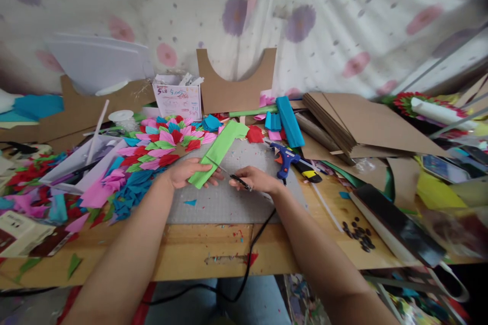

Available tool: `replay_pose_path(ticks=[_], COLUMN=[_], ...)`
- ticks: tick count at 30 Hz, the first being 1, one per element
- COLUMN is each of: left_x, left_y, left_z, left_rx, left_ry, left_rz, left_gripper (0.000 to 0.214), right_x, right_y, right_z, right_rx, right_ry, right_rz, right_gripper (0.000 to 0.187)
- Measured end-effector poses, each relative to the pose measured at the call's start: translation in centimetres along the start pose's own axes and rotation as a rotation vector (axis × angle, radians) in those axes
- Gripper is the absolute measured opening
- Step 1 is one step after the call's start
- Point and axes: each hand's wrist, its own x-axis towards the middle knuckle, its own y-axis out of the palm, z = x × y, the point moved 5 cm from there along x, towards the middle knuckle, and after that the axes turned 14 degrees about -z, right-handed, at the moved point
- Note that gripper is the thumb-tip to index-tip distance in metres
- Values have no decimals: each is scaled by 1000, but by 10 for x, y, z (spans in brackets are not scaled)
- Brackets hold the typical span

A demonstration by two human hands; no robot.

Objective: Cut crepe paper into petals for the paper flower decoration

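A folded strip of bright green crepe paper [221, 150] slants over the grey cardboard mat [190, 208]. My left hand [186, 172] grips it near its lower end, thumb on top and fingers underneath. In my right hand [256, 180] is a pair of scissors [240, 181] with dark handles. Their thin blades point left and lie across the paper, close to my left thumb. Whether the blades are cutting into it, I cannot tell. A small blue paper scrap [190, 202] lies on the mat below.
Several cut paper petals [163, 142] are piled at left, beside a white tray [110, 160] of tools. A blue glue gun [284, 159] and a yellow-black cutter [308, 171] lie right of the mat. Stacked cardboard [366, 122] stands behind; a black cord [263, 231] crosses the front edge.
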Motion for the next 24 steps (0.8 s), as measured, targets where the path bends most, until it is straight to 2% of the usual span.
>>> replay_pose_path(ticks=[4,11,24], left_x=[2,0,-3], left_y=[1,14,3], left_z=[2,3,-1], left_rx=[-2,-25,-8], left_ry=[-15,-33,-27], left_rz=[16,66,18], left_gripper=[28,25,24], right_x=[0,-3,1], right_y=[3,4,4], right_z=[0,5,4], right_rx=[-24,-64,33], right_ry=[-16,-60,-8], right_rz=[23,65,-13], right_gripper=[50,50,52])
